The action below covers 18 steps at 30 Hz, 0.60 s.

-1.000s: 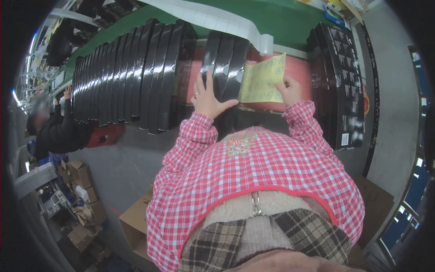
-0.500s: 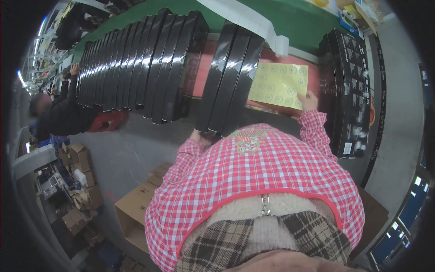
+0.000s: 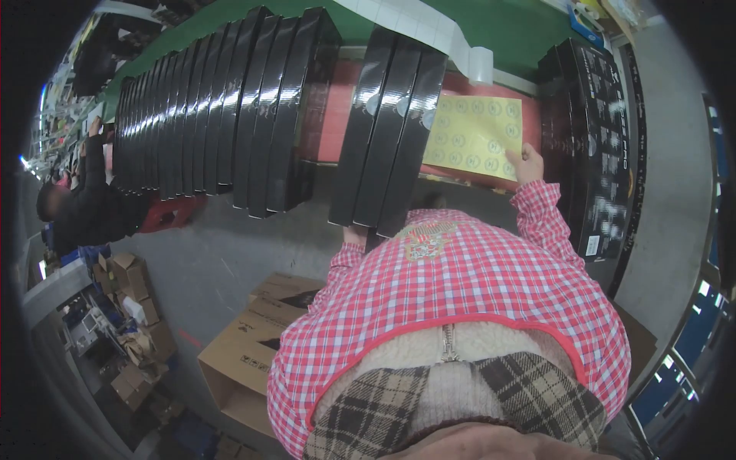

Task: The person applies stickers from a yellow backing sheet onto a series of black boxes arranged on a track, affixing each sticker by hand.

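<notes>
Three slim black boxes [image 3: 387,138] stand side by side, with round clear seals showing on their glossy edges. My left hand [image 3: 354,234] is at their near ends, mostly hidden under them, so its fingers cannot be made out. To the right of these boxes lies a yellow sheet of round stickers [image 3: 473,138], on a pink-red surface [image 3: 491,90]. My right hand [image 3: 529,164] is closed at the sheet's lower right edge, thumb and finger pinched together there. Whether a single sticker is lifted between them is too small to tell.
A long row of black boxes [image 3: 207,115] stands to the left. More printed black boxes [image 3: 590,153] stand at the right. A white paper roll [image 3: 481,65] lies behind on the green surface. Open cardboard boxes [image 3: 249,345] sit on the floor. Another person [image 3: 96,184] works far left.
My view has shifted slightly. My left hand has moved farther under the near ends of the three boxes. My right hand's fingers are now more bunched at the sheet's edge.
</notes>
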Each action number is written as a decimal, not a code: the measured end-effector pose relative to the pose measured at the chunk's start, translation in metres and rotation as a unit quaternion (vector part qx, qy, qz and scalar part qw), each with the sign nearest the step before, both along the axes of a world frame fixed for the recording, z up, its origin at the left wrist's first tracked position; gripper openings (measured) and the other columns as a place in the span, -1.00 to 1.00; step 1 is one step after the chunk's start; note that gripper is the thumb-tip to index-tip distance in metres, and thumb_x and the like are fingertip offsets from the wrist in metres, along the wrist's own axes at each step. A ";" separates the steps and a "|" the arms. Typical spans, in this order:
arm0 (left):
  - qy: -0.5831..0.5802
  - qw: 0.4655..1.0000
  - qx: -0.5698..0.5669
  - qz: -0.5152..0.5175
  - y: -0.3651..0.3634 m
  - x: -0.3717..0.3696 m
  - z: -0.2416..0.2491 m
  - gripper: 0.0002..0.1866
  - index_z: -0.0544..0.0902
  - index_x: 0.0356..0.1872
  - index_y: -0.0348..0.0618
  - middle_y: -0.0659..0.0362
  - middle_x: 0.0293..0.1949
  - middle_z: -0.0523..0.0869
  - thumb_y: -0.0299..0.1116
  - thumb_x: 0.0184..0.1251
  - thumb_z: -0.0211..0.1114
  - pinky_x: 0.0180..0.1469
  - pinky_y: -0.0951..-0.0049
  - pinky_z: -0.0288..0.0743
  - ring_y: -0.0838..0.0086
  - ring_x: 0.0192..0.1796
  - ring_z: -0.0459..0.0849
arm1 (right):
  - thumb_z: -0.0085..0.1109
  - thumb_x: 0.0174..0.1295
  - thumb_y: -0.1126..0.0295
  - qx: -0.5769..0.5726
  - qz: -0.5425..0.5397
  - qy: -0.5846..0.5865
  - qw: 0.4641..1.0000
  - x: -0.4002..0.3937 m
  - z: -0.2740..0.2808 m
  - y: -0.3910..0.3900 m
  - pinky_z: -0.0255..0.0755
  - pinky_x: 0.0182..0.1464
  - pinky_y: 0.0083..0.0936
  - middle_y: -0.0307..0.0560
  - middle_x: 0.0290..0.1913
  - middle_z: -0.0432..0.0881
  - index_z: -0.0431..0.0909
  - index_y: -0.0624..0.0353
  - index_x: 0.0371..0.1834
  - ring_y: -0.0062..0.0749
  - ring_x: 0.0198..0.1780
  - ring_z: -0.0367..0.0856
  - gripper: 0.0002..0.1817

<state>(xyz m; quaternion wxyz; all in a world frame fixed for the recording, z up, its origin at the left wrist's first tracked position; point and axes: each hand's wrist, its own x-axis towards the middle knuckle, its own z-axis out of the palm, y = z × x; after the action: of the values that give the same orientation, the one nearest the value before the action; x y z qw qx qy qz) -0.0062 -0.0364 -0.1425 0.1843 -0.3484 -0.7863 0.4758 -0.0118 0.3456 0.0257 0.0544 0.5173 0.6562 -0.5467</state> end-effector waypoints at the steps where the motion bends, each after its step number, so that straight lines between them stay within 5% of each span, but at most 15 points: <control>1: 0.180 0.901 -0.359 -0.163 0.004 0.001 -0.003 -0.35 0.36 0.26 -0.04 0.06 0.29 0.32 0.15 0.24 -0.05 0.38 0.08 -0.05 0.12 0.35 0.20 | 0.14 0.23 0.35 0.011 -0.003 0.003 1.000 -0.001 0.001 0.002 0.48 -0.04 -0.50 -0.02 0.04 0.54 0.46 0.13 -0.04 -0.23 0.05 0.53 -0.74; 2: 0.324 0.623 -0.647 -0.296 0.007 0.001 -0.006 -0.37 0.40 0.22 -0.05 0.04 0.25 0.38 0.14 0.23 -0.02 0.36 0.09 0.02 0.09 0.31 0.27 | 0.13 0.24 0.36 0.023 -0.009 0.007 1.000 -0.002 0.002 0.003 0.48 -0.01 -0.49 -0.01 0.02 0.54 0.47 0.13 -0.07 -0.22 0.05 0.53 -0.78; 3: 0.375 0.433 -0.745 -0.342 0.009 -0.002 -0.005 -0.38 0.43 0.20 -0.06 0.03 0.23 0.41 0.14 0.23 -0.01 0.35 0.10 0.05 0.08 0.28 0.31 | 0.12 0.24 0.37 0.030 -0.014 0.010 0.999 -0.002 0.004 0.007 0.48 0.01 -0.48 0.00 0.01 0.55 0.48 0.14 -0.09 -0.22 0.05 0.53 -0.79; 6: 0.349 0.310 -0.802 -0.373 0.009 -0.011 0.005 -0.42 0.54 0.07 -0.05 0.00 0.10 0.54 0.14 0.15 0.10 0.20 0.04 0.26 0.04 0.14 0.46 | 0.13 0.18 0.44 0.116 0.006 0.056 0.992 0.000 0.014 0.029 0.27 -0.29 -0.61 -0.24 -0.37 0.45 0.36 0.05 -0.47 -0.52 -0.31 0.37 -0.86; 9: 0.354 0.321 -0.794 -0.377 -0.002 -0.010 -0.021 -0.43 0.50 0.14 -0.03 0.06 0.19 0.47 0.11 0.23 0.03 0.29 0.07 0.17 0.07 0.22 0.39 | 0.12 0.12 0.42 0.210 0.058 0.099 0.971 0.009 0.029 0.047 0.10 -0.37 -0.61 -0.37 -0.54 0.29 0.28 -0.01 -0.61 -0.61 -0.45 0.20 -0.76; 11: 0.447 -0.006 -0.839 -0.309 -0.009 -0.007 -0.034 -0.43 0.47 0.17 -0.04 0.08 0.22 0.44 0.11 0.28 -0.02 0.34 0.10 0.10 0.10 0.27 0.34 | 0.10 0.10 0.43 0.256 0.067 0.137 0.955 0.014 0.051 0.053 0.08 -0.40 -0.62 -0.36 -0.59 0.26 0.28 0.00 -0.64 -0.61 -0.49 0.17 -0.76; 12: 0.466 -0.089 -0.833 -0.284 -0.013 -0.007 -0.042 -0.43 0.46 0.18 -0.05 0.08 0.23 0.43 0.10 0.29 -0.04 0.36 0.11 0.08 0.11 0.29 0.33 | 0.10 0.10 0.43 0.269 0.065 0.145 0.950 0.019 0.065 0.056 0.07 -0.40 -0.62 -0.36 -0.60 0.26 0.28 0.00 -0.65 -0.61 -0.50 0.16 -0.76; 15: 0.493 -0.188 -0.820 -0.220 -0.022 -0.005 -0.060 -0.45 0.49 0.14 -0.03 0.07 0.17 0.49 0.10 0.25 0.04 0.29 0.09 0.19 0.09 0.22 0.40 | 0.13 0.14 0.40 0.301 0.052 0.165 0.938 0.040 0.108 0.065 0.18 -0.37 -0.66 -0.34 -0.56 0.36 0.36 0.04 -0.60 -0.60 -0.45 0.29 -0.80; 17: 0.363 0.128 -0.854 -0.349 -0.013 -0.014 -0.025 -0.48 0.47 0.16 -0.06 0.08 0.20 0.46 0.03 0.28 0.03 0.34 0.14 0.13 0.11 0.24 0.38 | 0.18 0.17 0.34 0.288 0.035 0.191 0.938 0.061 0.121 0.083 0.41 -0.33 -0.67 -0.22 -0.38 0.53 0.45 0.09 -0.45 -0.48 -0.31 0.51 -0.87; 18: 0.332 0.208 -0.840 -0.374 -0.019 -0.017 -0.040 -0.48 0.47 0.16 -0.06 0.09 0.20 0.46 0.01 0.29 0.03 0.35 0.16 0.11 0.11 0.24 0.37 | 0.19 0.18 0.33 0.293 0.024 0.196 0.935 0.069 0.131 0.087 0.47 -0.32 -0.67 -0.18 -0.34 0.57 0.48 0.10 -0.42 -0.45 -0.27 0.57 -0.87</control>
<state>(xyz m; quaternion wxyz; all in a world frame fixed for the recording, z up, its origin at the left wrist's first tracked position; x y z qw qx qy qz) -0.0230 -0.0550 -0.1823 0.1848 -0.3635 0.4282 0.8064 0.0569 0.4322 0.1570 -0.2165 0.3773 0.7969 -0.4193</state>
